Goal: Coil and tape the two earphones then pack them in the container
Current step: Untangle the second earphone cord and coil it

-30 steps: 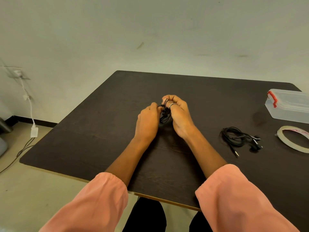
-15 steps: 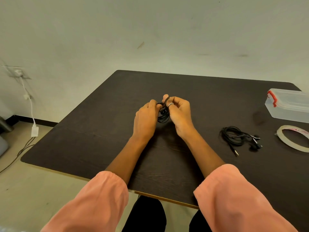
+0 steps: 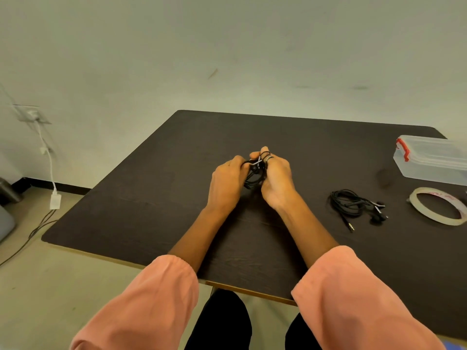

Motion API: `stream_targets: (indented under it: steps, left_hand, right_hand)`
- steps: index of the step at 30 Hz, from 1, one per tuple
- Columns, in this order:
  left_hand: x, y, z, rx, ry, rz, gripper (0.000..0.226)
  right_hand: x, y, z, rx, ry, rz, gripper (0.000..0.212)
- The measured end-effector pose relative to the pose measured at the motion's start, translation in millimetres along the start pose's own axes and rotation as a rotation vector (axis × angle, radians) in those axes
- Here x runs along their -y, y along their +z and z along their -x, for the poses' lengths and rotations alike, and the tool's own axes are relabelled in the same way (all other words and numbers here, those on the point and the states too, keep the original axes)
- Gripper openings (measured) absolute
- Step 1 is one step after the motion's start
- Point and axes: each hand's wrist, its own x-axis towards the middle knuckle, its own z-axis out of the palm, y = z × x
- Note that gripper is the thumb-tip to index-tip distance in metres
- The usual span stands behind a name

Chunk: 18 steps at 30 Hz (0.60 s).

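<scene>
My left hand and my right hand are close together in front of me, forearms stretched forward, fingers curled around the black earphone; it seems wound on my right fingers.

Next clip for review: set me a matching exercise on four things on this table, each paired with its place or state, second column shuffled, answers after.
Things:
1. earphone in the hands
2. second earphone
3. tape roll
4. container

Places or states:
A. lid on, red latch, far right of the table
B. flat on the table at the right edge, nearer than the box
C. gripped between the left hand and right hand
D. loose on the table, plug pointing toward the person

Pairs: 1-C, 2-D, 3-B, 4-A
</scene>
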Motion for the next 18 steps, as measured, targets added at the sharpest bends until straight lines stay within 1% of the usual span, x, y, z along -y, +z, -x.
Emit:
stream_targets:
  steps: [1,2,4,6,8,10,11,14,16,17,18]
  left_hand:
    - [-2,0,1,-0.002,-0.032,0.071,0.02]
    - [-3,1,3,-0.001,-0.101,0.171,0.018]
    - [-5,3,6,0.023,-0.32,0.463,0.017]
    - [-7,3,8,0.039,-0.532,0.738,0.022]
    - [-9,3,8,0.018,-0.631,0.866,0.028]
    - [-11,2,5,-0.019,-0.638,0.86,0.029]
    - [-12,2,4,-0.039,-0.609,0.799,0.03]
    - [-17,2,3,-0.09,-0.472,0.541,0.029]
    - [-18,2,2,-0.116,-0.416,0.456,0.026]
    - [-18,3,2,-0.131,-0.39,0.435,0.024]
    - [-17,2,2,-0.145,-0.361,0.419,0.022]
  right_hand:
    - [1,-2,1,-0.003,0.004,-0.012,0.034]
    - [1,-4,2,-0.003,-0.011,0.007,0.033]
    - [-2,-8,3,0.0,-0.103,0.151,0.025]
    - [-5,-14,3,0.005,-0.29,0.364,0.016]
    - [-5,-25,1,0.039,-0.572,0.648,0.028]
    - [-4,-35,-1,0.11,-0.866,0.959,0.036]
    - [-4,-38,0,0.14,-0.971,1.059,0.035]
    - [-3,-39,2,0.13,-1.165,1.198,0.026]
    - [-3,-41,0,0.134,-1.181,1.197,0.026]
    - [-3,-42,0,0.141,-1.134,1.148,0.027]
    - [-3,-42,0,0.147,-1.042,1.046,0.027]
